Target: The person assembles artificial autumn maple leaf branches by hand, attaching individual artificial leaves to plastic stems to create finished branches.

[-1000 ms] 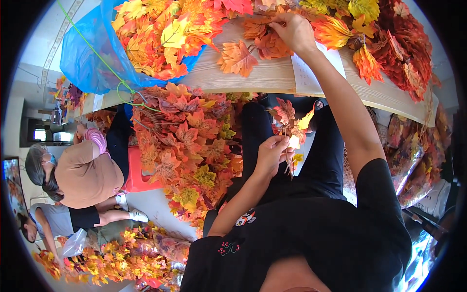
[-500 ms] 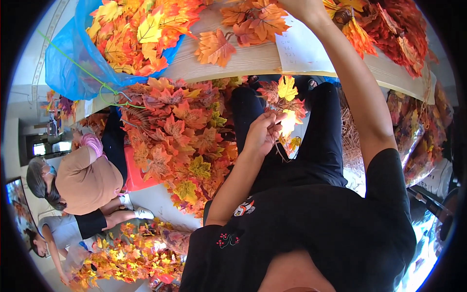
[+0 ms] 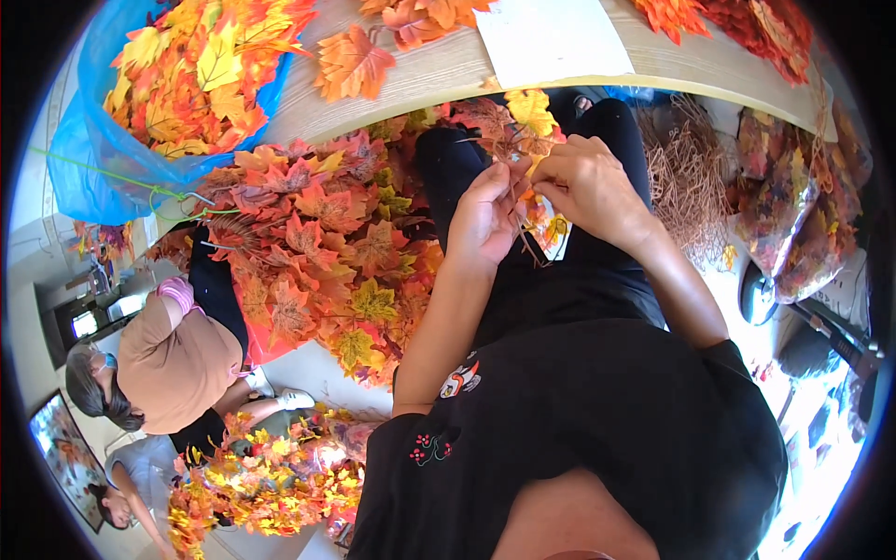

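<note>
In front of my lap, my left hand (image 3: 487, 213) is closed in a pinch on the stem of an artificial maple leaf sprig (image 3: 532, 110). Yellow and reddish leaves show beyond its fingers, and thin stem ends hang below them. My right hand (image 3: 593, 191) is beside it, fingers curled in and tips meeting at the sprig's stem. Whatever those tips pinch is hidden behind the fingers. Loose orange maple leaves (image 3: 355, 63) lie on the table's near edge, beyond both hands.
A blue bag (image 3: 79, 168) full of leaves stands at the table's left. Leaf garlands (image 3: 313, 233) hang below it. White paper (image 3: 551, 42) lies on the wooden table (image 3: 411, 79). Brown twigs (image 3: 686, 168) and bagged leaves (image 3: 789, 205) are right. Two people work at left.
My right hand has come down from the table to the sprig beside my left hand. My left hand still holds the stem. The whole view has shifted slightly.
</note>
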`<state>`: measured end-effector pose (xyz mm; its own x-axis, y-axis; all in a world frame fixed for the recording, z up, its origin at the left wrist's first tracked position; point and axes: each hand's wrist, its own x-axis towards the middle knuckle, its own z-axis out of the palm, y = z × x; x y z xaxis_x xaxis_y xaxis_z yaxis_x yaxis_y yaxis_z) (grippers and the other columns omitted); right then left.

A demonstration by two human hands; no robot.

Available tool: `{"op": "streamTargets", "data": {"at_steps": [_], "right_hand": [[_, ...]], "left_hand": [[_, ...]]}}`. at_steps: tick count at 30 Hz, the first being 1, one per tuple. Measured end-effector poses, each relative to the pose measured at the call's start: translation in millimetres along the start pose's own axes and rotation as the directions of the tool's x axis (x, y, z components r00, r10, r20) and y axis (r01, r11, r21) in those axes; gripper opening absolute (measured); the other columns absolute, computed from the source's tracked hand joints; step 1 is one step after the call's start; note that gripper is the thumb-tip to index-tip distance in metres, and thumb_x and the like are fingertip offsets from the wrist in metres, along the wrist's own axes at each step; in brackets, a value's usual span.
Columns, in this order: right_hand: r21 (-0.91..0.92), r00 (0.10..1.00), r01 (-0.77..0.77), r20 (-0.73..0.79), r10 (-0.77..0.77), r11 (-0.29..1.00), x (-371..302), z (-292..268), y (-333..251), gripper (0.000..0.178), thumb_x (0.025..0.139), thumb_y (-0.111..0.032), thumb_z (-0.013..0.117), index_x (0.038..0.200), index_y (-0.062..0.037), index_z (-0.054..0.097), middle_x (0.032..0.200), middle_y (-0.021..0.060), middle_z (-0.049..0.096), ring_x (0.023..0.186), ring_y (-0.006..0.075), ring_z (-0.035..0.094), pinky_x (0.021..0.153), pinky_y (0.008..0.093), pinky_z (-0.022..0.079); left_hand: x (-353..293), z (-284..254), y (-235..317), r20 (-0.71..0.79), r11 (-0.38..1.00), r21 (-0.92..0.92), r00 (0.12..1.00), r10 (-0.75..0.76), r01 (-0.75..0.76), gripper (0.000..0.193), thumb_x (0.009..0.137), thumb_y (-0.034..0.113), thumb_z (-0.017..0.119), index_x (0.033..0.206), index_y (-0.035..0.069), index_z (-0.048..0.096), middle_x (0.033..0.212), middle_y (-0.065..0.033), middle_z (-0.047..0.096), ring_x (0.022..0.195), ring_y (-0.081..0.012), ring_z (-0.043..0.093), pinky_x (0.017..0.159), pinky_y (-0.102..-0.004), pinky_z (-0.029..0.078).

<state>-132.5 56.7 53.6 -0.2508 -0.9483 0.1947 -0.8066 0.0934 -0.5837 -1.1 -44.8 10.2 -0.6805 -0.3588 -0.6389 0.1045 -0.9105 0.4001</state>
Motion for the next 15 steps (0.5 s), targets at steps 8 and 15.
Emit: {"op": "streamTargets", "data": {"at_steps": [8, 15], "right_hand": [[0.601, 0.964, -0.213, 0.002, 0.266, 0.77, -15.1, 31.1, 17.3, 0.009, 0.075, -0.004, 0.062, 0.082, 0.0014, 0.063, 0.08, 0.0093, 0.062, 0.072, 0.0142, 0.059, 0.065, 0.0265, 0.046], [0.567, 0.961, -0.251, 0.047, 0.273, 0.785, -11.9, 23.7, 9.7, 0.01, 0.074, -0.004, 0.062, 0.082, 0.0016, 0.064, 0.08, 0.0114, 0.064, 0.076, 0.0192, 0.062, 0.071, 0.0292, 0.048]], "left_hand": [[-0.9, 2.2, -2.2, -0.002, 0.999, 0.054, 1.0, 0.005, -0.005, 0.013, 0.088, 0.016, 0.053, 0.094, 0.006, 0.058, 0.082, -0.0004, 0.058, 0.07, -0.0064, 0.054, 0.052, -0.0189, 0.043], [0.4, -1.4, -1.7, 0.062, 0.996, 0.084, 0.998, -0.008, 0.003, 0.012, 0.088, 0.017, 0.053, 0.094, 0.008, 0.059, 0.081, -0.0002, 0.06, 0.067, -0.0077, 0.056, 0.052, -0.0189, 0.046]]}}
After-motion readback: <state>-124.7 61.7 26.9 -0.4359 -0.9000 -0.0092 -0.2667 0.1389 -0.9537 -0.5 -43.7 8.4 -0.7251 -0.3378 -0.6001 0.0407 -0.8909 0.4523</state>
